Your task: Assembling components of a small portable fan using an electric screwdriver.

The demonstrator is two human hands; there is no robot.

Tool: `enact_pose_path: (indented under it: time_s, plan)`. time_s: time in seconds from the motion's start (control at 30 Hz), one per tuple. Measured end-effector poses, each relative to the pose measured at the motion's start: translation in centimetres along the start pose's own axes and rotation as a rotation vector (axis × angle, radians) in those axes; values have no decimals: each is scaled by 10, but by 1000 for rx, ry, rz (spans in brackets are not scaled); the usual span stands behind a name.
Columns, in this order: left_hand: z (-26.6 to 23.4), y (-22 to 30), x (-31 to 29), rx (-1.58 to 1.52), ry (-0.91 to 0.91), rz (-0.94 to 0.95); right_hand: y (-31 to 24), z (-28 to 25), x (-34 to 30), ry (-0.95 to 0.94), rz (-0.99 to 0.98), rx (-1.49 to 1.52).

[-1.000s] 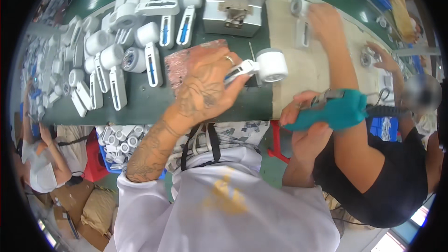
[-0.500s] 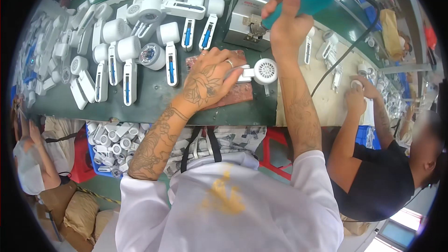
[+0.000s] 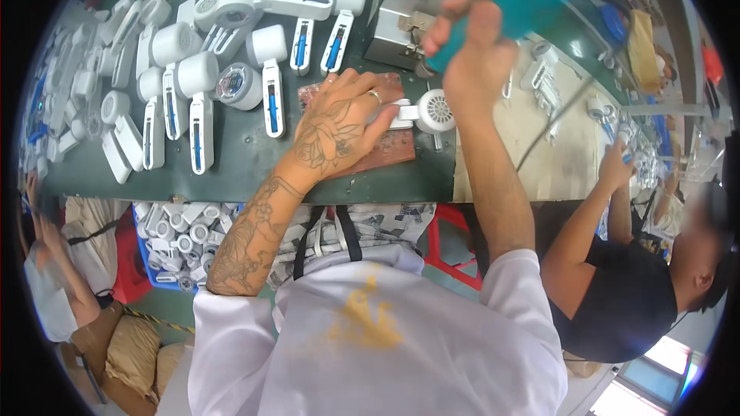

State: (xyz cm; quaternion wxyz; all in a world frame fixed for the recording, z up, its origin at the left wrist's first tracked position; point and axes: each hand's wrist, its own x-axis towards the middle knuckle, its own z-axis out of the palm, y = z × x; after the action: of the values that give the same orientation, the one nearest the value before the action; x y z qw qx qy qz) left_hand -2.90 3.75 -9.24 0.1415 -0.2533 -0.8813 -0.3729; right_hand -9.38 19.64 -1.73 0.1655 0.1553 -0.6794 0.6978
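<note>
Fingers curled over and thumb pressing, the tattooed left hand (image 3: 333,129) is pinning the handle of a white plastic handheld fan (image 3: 437,112) onto a mottled reddish slab (image 3: 385,156), and most of that handle is under the palm! Round grille up, the fan's head juts past the slab's right edge. And up goes the action: the right hand (image 3: 479,58), blurred, has its fingers wrapped tight around a teal power tool (image 3: 532,1), nose just beside a boxy silver metal machine (image 3: 391,42).

What a change from a second ago! Back then the tool was low by the table's near edge and the fan was tilted in the hand; now the fan lies flat. Against half a second ago, the tool's nose sits a little lower by the machine, while the left hand keeps its hold.

Containers now: below the dark green tabletop (image 3: 254,171), a blue plastic crate (image 3: 141,235) is heaped with small white round-headed pieces (image 3: 185,243). Up top, one open white cup-shaped housing (image 3: 240,86) shows its inner workings, and slotted white handles (image 3: 273,100) carry blue inserts. Lower left, a tan sack (image 3: 135,354) bulges, contents hidden.
</note>
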Motion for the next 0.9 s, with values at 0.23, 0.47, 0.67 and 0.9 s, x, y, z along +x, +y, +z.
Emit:
enact_pose_path:
  time_s: [0.23,0.47,0.67,0.9]
  plan:
    - [-1,3,1,-9,-33,-51,-2,-5,-23,-84,-6,46]
    - [-2,8,3,29,-42,-62,9,-5,-32,-69,42,106]
    - [-1,6,1,59,-41,-58,14,-5,-33,-115,2,100]
    - [-2,5,1,30,6,-6,4,-4,-26,-44,79,64]
